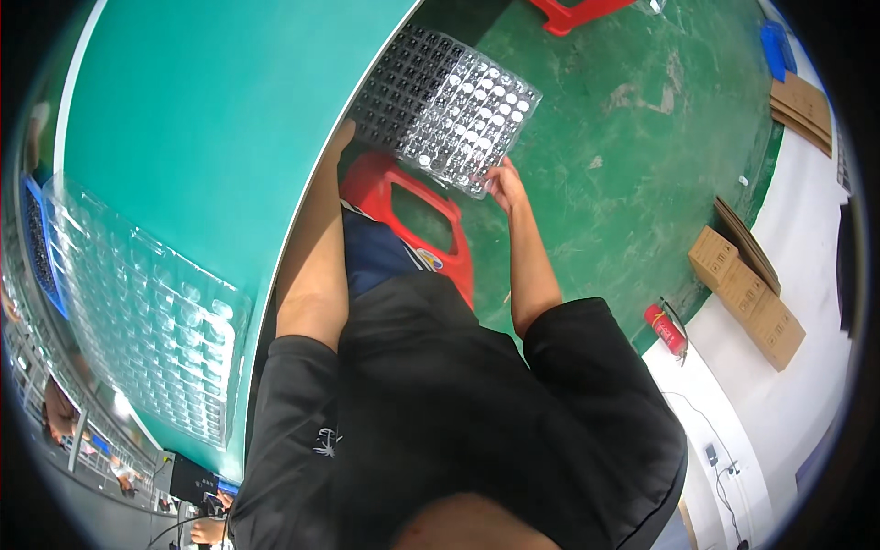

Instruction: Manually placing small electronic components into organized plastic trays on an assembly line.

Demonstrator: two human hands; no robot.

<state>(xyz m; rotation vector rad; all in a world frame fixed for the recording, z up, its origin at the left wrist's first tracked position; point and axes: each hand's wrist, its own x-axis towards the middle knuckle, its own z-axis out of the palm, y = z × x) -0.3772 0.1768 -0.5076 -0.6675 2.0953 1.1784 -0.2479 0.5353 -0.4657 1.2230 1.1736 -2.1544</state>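
A clear plastic blister tray (458,115) with rows of round pockets is held over the floor, beside the green table's edge. Dark pieces appear to fill its far-left part, and several pockets toward the right look white. My right hand (502,186) pinches the tray's near right corner between thumb and fingers. At the tray's left edge, close against the table, my left hand (343,137) grips it; most of those fingers are hidden. Another clear blister tray (151,312) lies on the table to my left, its pockets seeming unfilled.
The green table (211,110) runs along my left side. A red plastic stool (463,243) stands just below the held tray, and part of another red stool (577,14) shows farther off. Cardboard boxes (747,298) and a red fire extinguisher (665,330) are along the right wall.
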